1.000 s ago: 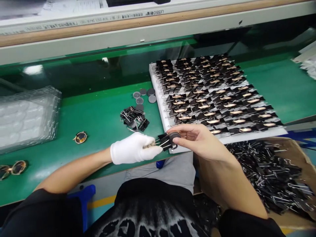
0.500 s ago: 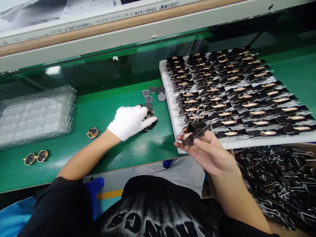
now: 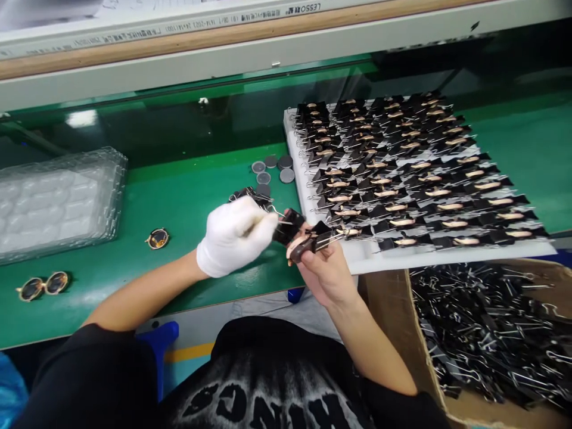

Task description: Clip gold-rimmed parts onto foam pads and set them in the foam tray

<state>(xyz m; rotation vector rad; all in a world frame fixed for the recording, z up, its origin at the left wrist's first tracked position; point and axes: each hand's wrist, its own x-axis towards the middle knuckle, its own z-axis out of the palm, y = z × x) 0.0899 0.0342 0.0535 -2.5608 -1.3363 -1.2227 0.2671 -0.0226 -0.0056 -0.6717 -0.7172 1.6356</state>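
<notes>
My left hand (image 3: 235, 235), in a white glove, is closed on the wire handles of a black binder clip (image 3: 288, 225), held just above the green bench. My bare right hand (image 3: 322, 265) is closed around a small round lens piece (image 3: 300, 246) that has a black clip on it. The two hands meet at the near left corner of a white tray (image 3: 370, 255). That tray is filled with rows of black clips, each gripping a brownish piece. A small pile of loose clips (image 3: 250, 193) lies on the bench behind my left hand.
Grey discs (image 3: 272, 168) sit beside the tray. A stack of clear blister trays (image 3: 53, 202) stands at the left, with a round lens (image 3: 158, 238) and a pair of lenses (image 3: 43, 284) near it. A cardboard box of loose binder clips (image 3: 487, 333) is at the lower right.
My left hand has lifted off the loose clip pile with one clip and moved right. My right hand has come left with its clipped piece to meet it.
</notes>
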